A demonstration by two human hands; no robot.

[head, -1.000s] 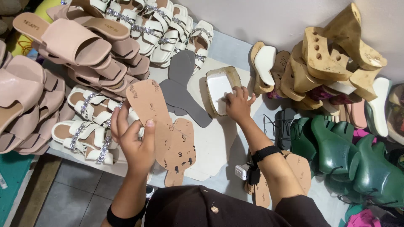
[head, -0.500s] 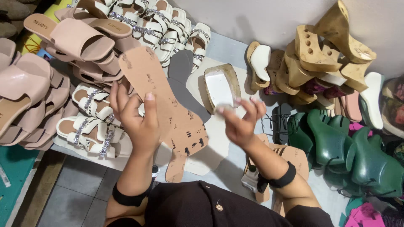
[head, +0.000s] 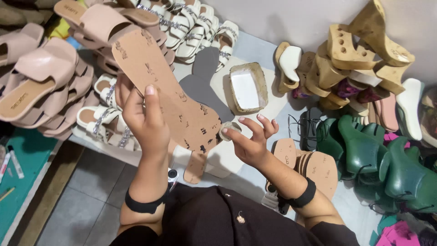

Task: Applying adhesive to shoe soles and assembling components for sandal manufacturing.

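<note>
Up near the chest, the left hand (head: 143, 120) grips a tan insole (head: 168, 98) from behind, thumb lying across its face, so the flat board tilts from upper left down to lower right above the table (head: 268, 107). Several small slots are cut through the insole, and more of the same boards seem stacked behind it, one narrow end poking out below at the table edge. The right hand (head: 250, 139) sits just beside the insole's lower end, fingers spread and curled, with the thumb and forefinger pinching a small pale bit (head: 226, 130) that touches or nearly touches the board's edge; what that bit is cannot be told. Behind the insole on the table lie a grey insole (head: 205, 79) and a shallow tray (head: 248, 89) with a white inside. Pink sandals (head: 45, 82) are heaped at the left, with white strappy sandals (head: 191, 25) above and below them. At the right stand wooden wedge soles (head: 359, 50), and under those green shoe forms (head: 378, 155). More tan insoles (head: 314, 166) lie near the right forearm. Both wrists wear black bands.
</note>
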